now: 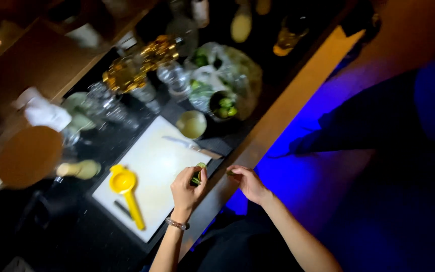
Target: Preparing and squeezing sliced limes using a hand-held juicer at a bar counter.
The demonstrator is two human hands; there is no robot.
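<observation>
My left hand (186, 189) is closed on a green lime piece (198, 174) at the near right edge of the white cutting board (152, 161). Just off the board, over the wooden counter edge, my right hand (247, 181) pinches a small green bit (230, 173), probably lime. A knife (190, 146) lies on the board's far right side. The yellow citrus squeezer (125, 190) rests on the board's left corner.
A small pale cup (191, 124) stands past the board. A dark bowl of limes (223, 107) sits beside a plastic bag (227, 70). Glasses (172, 78), gold objects (127, 73) and bottles (241, 22) crowd the back. Blue light falls on the floor at right.
</observation>
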